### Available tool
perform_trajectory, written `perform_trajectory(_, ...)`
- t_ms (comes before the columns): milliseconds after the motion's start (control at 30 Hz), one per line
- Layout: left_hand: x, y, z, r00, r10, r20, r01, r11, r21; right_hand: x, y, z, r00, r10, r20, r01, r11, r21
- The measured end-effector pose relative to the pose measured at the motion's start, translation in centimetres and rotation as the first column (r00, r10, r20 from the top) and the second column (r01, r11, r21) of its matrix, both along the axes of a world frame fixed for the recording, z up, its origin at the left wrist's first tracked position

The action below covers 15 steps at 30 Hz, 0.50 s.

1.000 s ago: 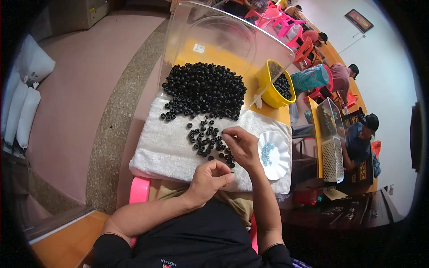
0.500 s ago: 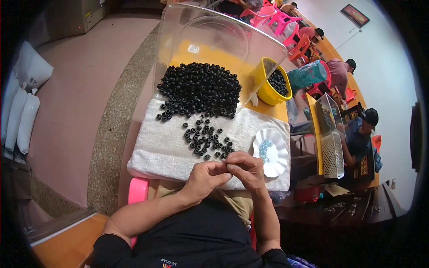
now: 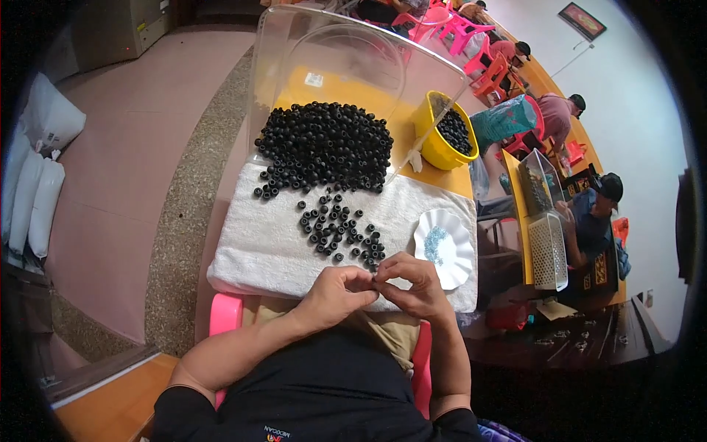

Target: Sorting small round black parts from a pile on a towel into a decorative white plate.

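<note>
Just in front of the loose beads, my left hand [image 3: 335, 295] and my right hand [image 3: 414, 286] meet fingertip to fingertip. Both are closed in a pinch, and whatever sits between the fingers is too small and covered to name. Round black beads with holes [image 3: 340, 228] lie scattered on the white towel [image 3: 258, 243] right beyond the fingertips. Farther back, a large heap of the same black beads [image 3: 328, 144] spreads from the clear plastic bin onto the towel. To the right of my right hand, a white fluted dish [image 3: 458, 258] holds tiny pale-blue pieces [image 3: 434, 245].
The clear plastic bin [image 3: 434, 70] rests tipped toward me on the yellow tabletop [image 3: 462, 184]. A yellow tub [image 3: 434, 151] of black beads stands at its right. On the right, another person [image 3: 593, 221] works by a white perforated basket [image 3: 547, 250]. White sacks [image 3: 44, 206] lean at far left.
My right hand has shifted slightly right and its fingers have spread a little from the left fingertips. The whole view has moved slightly; the beads look unchanged.
</note>
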<state>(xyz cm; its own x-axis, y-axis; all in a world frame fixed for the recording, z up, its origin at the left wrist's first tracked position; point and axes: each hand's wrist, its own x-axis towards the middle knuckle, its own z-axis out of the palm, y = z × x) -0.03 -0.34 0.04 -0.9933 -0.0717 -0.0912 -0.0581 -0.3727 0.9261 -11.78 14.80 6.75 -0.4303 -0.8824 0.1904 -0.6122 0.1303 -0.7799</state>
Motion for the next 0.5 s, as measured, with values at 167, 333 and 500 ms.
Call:
perform_trajectory(167, 0.1, 0.1, 0.0, 0.999, -0.037, 0.010, 0.037, 0.996, -0.081, -0.2, 0.2, -0.1, 0.999, 0.035, 0.041, -0.035, 0.999, 0.007)
perform_trajectory(333, 0.2, 0.1, 0.3, 0.998, -0.054, 0.015, 0.055, 0.995, -0.084, -0.2, 0.5, -0.2, 0.992, 0.061, 0.108, -0.066, 0.997, 0.044)
perform_trajectory(500, 0.2, 0.2, 0.2, 0.998, -0.063, 0.007, 0.064, 0.994, -0.092, -0.6, 1.7, -1.1, 0.944, 0.045, 0.326, -0.057, 0.998, 0.027)
